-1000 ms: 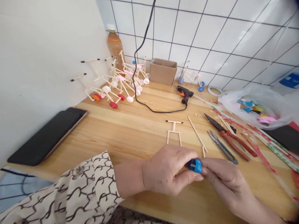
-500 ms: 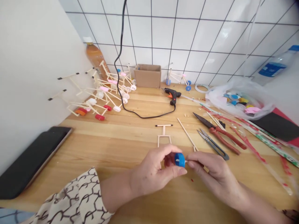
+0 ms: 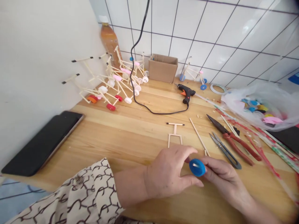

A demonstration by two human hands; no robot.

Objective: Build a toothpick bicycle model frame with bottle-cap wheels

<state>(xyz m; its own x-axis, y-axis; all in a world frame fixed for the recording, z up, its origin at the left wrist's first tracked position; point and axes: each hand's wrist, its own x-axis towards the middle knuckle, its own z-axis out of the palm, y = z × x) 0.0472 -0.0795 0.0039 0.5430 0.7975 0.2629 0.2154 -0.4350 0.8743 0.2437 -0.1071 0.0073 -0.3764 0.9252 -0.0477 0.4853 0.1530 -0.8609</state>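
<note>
A blue bottle cap (image 3: 197,167) with a short pale stick through its middle faces the camera between my hands. My right hand (image 3: 225,180) is closed behind the cap, its fingertips at the cap's right edge where the stick was. My left hand (image 3: 173,171) is beside the cap, thumb and index finger apart around its left side; whether they touch it is unclear. Just beyond my left hand, a small frame of pale sticks (image 3: 174,134) with a black-tipped crossbar lies flat on the table, its near end hidden.
Scissors (image 3: 225,151), red-handled pliers (image 3: 233,138) and a loose stick (image 3: 198,135) lie to the right. Behind are a glue gun (image 3: 186,92) with its cord, a cardboard box (image 3: 163,68) and stick models (image 3: 112,84). A black phone (image 3: 42,141) lies left.
The view has shifted, so the scene sits further right. The blue cap has turned to face the camera, and my left thumb and index finger have opened away from it.
</note>
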